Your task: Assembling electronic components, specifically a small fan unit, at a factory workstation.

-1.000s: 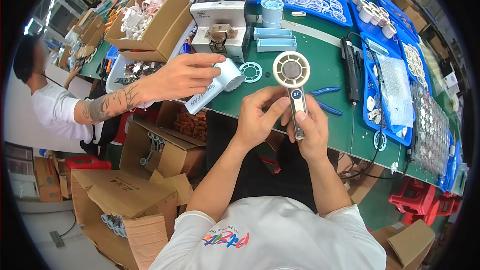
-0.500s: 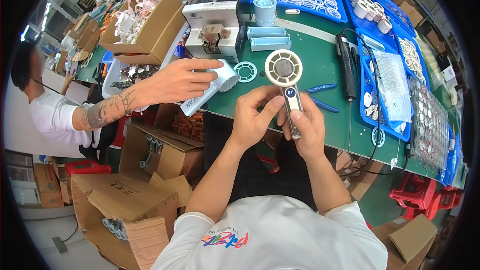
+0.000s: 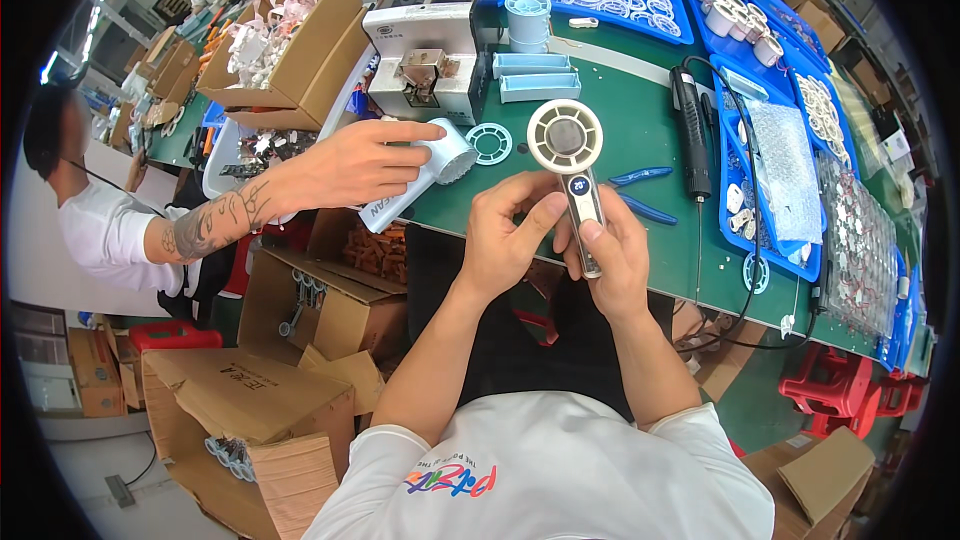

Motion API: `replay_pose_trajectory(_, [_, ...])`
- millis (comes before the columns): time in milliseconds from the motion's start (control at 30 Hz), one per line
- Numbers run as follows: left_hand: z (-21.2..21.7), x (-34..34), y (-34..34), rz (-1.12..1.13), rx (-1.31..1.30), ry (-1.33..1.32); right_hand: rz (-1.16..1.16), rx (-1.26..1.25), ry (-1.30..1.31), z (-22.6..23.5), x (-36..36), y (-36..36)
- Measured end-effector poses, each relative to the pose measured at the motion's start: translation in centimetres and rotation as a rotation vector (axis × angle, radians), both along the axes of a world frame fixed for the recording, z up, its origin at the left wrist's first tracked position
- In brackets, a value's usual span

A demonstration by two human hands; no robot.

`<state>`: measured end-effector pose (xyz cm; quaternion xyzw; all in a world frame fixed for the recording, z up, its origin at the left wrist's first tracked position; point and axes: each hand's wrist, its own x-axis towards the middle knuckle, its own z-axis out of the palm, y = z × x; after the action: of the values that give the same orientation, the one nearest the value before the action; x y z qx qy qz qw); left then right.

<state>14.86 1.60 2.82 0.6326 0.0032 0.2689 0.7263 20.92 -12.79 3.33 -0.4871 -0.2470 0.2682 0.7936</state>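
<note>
Upright over the table's near edge is a small white handheld fan (image 3: 566, 137) with a round spoked head, a lit round display and a clear-looking handle. My right hand (image 3: 618, 248) grips the lower handle, its thumb on the front. From the other side my left hand (image 3: 515, 225) closes on the handle, thumb against its upper part and the other fingers partly hidden. Just beyond my hands lie blue-handled pliers (image 3: 645, 210). At the left, a co-worker's tattooed arm (image 3: 300, 175) reaches across, its hand over a light-blue fan housing (image 3: 400, 195).
A pale-blue ring (image 3: 489, 144), blue trays (image 3: 498, 88) and a grey machine (image 3: 425, 50) stand farther back. To the right are a black electric screwdriver (image 3: 690, 130) with a cable and blue parts trays (image 3: 735, 230). Open cardboard boxes (image 3: 240, 390) stand at lower left.
The fan's display shows a different reading. Its head has tilted very slightly left, while both my hands keep nearly the same hold. The co-worker's hand has barely moved.
</note>
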Motion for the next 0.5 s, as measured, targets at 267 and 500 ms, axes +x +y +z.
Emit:
replay_pose_trajectory(267, [-0.58,0.11,0.05,-0.003,-0.009,-0.006,-0.007,0.004,-0.001,-0.02,-0.03,0.05])
replay_pose_trajectory(500, [-0.53,0.07,-0.01,0.001,-0.021,-0.001,-0.006,0.008,-0.001,-0.09,-0.03,0.02])
